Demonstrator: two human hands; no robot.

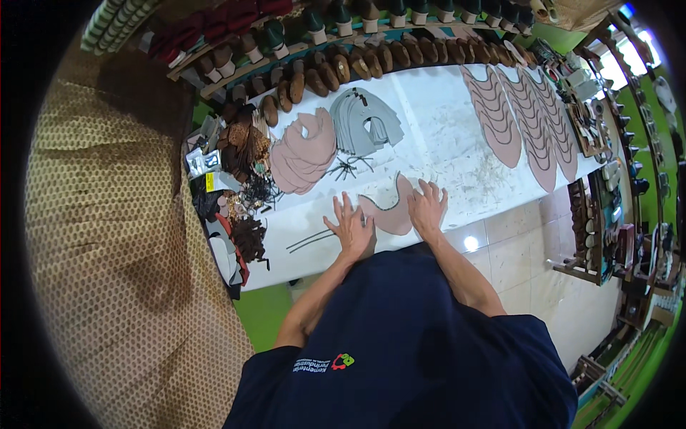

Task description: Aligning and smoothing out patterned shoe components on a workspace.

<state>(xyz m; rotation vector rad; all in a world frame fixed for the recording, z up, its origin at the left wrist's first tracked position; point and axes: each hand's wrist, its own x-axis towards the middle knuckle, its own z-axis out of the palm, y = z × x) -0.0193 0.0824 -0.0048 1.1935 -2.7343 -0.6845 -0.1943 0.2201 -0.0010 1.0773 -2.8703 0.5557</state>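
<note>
Your dark blue shirt [429, 336] bears a few lines of white lettering [311, 366], upside down in view, beside a red-and-green emblem [344, 361]. Left on the table [429, 114], a pale package [226, 181] carries a yellow label [209, 182] too small to read.

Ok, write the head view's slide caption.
Left hand and right hand spread at either end of a curved pink piece on a white table.

The pink piece [394, 223] has dark edging [386, 209].

Table [432, 129]: curved piece [394, 220] at front; two strips [311, 239] to its left; two stacks [304, 163] behind-left; three overlapping rows [532, 139] right; shoe forms [361, 67] along back edge.
</note>
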